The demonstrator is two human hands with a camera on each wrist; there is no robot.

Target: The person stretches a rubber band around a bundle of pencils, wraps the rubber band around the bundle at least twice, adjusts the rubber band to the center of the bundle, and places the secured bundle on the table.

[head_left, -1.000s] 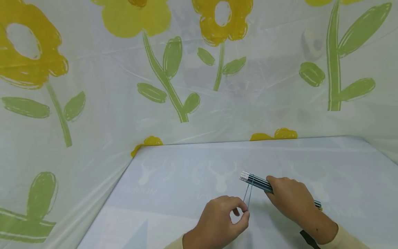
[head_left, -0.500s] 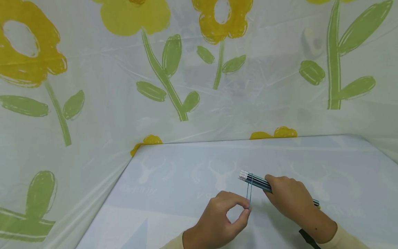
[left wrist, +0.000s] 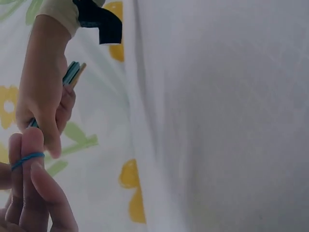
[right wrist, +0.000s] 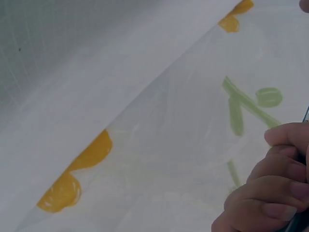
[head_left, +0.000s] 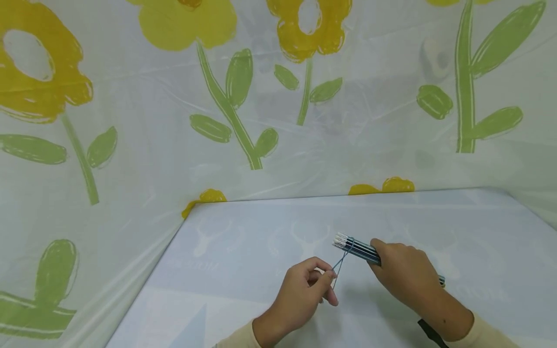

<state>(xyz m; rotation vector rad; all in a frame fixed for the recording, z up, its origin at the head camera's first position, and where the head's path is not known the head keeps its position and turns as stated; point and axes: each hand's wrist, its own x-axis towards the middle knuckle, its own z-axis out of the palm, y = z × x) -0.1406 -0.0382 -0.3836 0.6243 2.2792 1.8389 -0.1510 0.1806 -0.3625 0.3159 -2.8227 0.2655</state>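
Observation:
My right hand (head_left: 404, 270) grips a bundle of pencils (head_left: 363, 251) by the middle, its fingers curled round them. White-tipped ends stick out to the left of the fist, and the opposite ends show behind it. A thin blue rubber band (head_left: 341, 263) is looped round the bundle near the white tips and stretches down to my left hand (head_left: 300, 290), its strands crossing. In the left wrist view the rubber band (left wrist: 29, 158) runs across two fingers, with the thumb beside it. The right wrist view catches the curled fingers (right wrist: 270, 193) at its edge; most of the bundle is hidden there.
Both hands are above a pale table cover (head_left: 243, 261) with faint deer-head prints. Behind the table and along its left side hangs a white curtain (head_left: 148, 125) with yellow flowers and green leaves. A dark strap (head_left: 431, 332) is at the right wrist.
The left hand has turned and moved slightly up and left, its fingers now inside the band. The band's two strands, side by side before, now cross. The right hand stays nearly still.

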